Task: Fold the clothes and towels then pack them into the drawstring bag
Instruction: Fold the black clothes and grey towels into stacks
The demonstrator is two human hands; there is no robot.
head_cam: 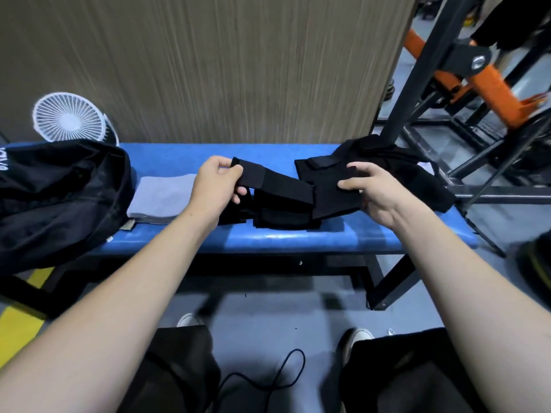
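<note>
Left hand (219,186) pinches one end of a black garment (286,189) between thumb and fingers, lifted just above the bench (268,239). Right hand (368,193) grips the garment's other end, thumb on top and fingers curled under the cloth. The garment stretches between both hands as a flat band, its lower folds resting on the bench's blue pad, near the middle. Nearest the camera: the person's dark trousers, two shoes and a thin black cable (268,380) on the grey floor. Left of the garment, a folded grey towel (162,196) lies flat on the pad, just beside the left hand. Further left, the black bag (59,198) slumps over the bench end, touching the towel's edge; whether its mouth is open cannot be told. Behind the right hand, a loose pile of black clothes (384,162) sits on the right end of the pad. Behind the bag stands a white fan (68,117). At the back is a wood-grain wall; far right, a black and orange metal frame (465,76).
</note>
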